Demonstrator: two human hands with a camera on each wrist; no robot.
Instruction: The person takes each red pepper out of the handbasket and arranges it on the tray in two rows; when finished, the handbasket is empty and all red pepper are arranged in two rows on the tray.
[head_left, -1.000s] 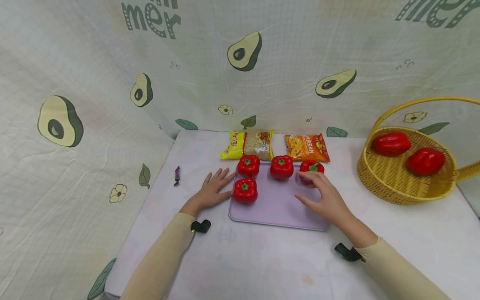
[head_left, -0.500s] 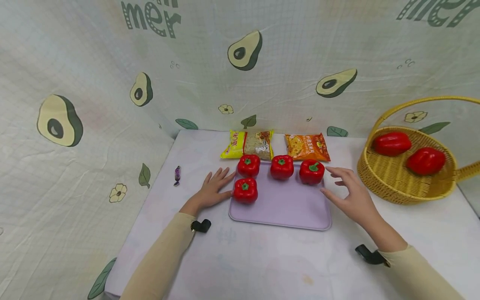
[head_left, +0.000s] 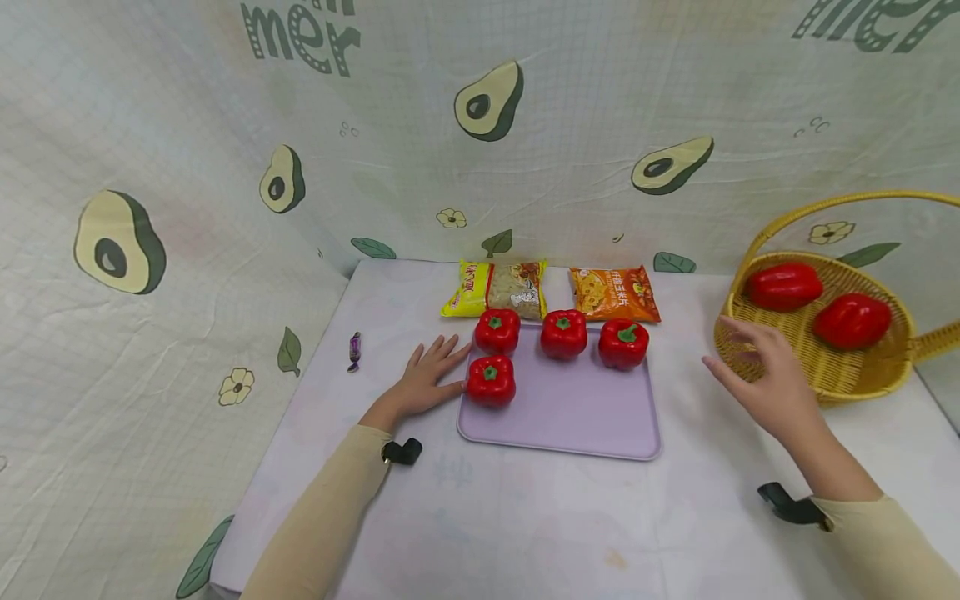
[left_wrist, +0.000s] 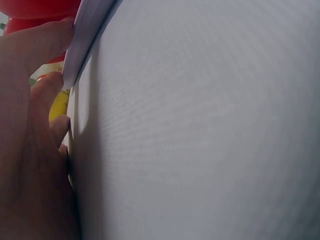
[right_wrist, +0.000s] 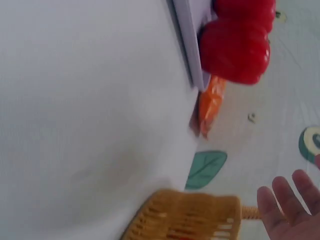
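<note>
My left hand (head_left: pixel 422 386) lies flat with fingers spread at the left edge of a lilac tray (head_left: pixel 577 421), its thumb touching the rim. On the tray sit several red bell peppers: one at the back left (head_left: pixel 497 332), one in front of it (head_left: pixel 491 381), one at the back middle (head_left: pixel 563 334) and one at the back right (head_left: pixel 623 343). Holding nothing, my right hand (head_left: pixel 776 383) hovers by the left side of a yellow wicker basket (head_left: pixel 772 379), fingers loosely bent. Inside the basket are two red bell peppers, one farther back (head_left: pixel 784 287) and one nearer (head_left: pixel 852 322).
Behind the tray lie a yellow snack packet (head_left: pixel 497 289) and an orange snack packet (head_left: pixel 615 294). A purple wrapped candy (head_left: pixel 355 352) is left of the left hand. The basket's tall handle (head_left: pixel 847 200) arches over it. An avocado-print cloth (head_left: pixel 555 208) hangs behind the table.
My right hand has left the back-right bell pepper on the tray and moved right to the basket. My left hand has stayed where it was.
</note>
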